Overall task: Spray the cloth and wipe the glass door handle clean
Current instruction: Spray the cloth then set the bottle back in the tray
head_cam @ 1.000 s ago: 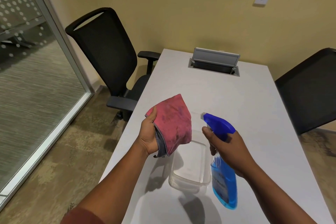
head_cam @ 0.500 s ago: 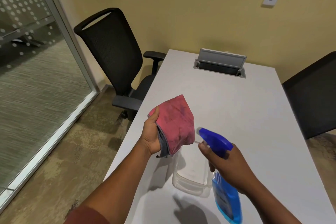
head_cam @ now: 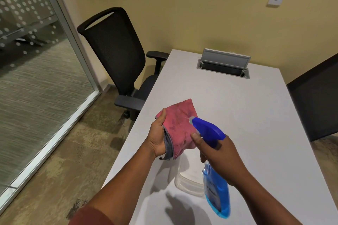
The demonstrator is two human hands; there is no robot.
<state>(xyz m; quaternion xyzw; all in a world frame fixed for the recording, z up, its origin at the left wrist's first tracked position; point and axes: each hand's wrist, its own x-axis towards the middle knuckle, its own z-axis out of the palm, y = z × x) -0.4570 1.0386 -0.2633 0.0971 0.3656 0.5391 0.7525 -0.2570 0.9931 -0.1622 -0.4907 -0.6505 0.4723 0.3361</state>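
Cloth (head_cam: 180,129), pink with a grey edge, is held up above the near part of the white counter (head_cam: 247,107) by the left hand (head_cam: 158,138); the thumb is laid on its front face and the fingers are hidden behind it, so this grip is closed on the folded fabric. The spray bottle (head_cam: 215,184), with blue liquid inside, is gripped at the neck by the right hand (head_cam: 217,153), with a finger curled in front, where the trigger seems to be. Its blue spray head (head_cam: 207,130) is pointed toward the cloth, and the nozzle is seen just beside or touching the fabric; which of these cannot be told. No mist can be seen, so it cannot be told if the trigger is pressed.

It is judged that the first step, the wetting of the cloth, is in hand. Darker patches are seen on the fabric, but whether they are wet marks or stains cannot be told.

A clear plastic container (head_cam: 188,182) is standing on the counter under the hands. A glass wall (head_cam: 36,82) with a metal frame is seen at the left, but no door handle is in view. The wiping is therefore considered as not yet begun, and the handle has to be reached first.
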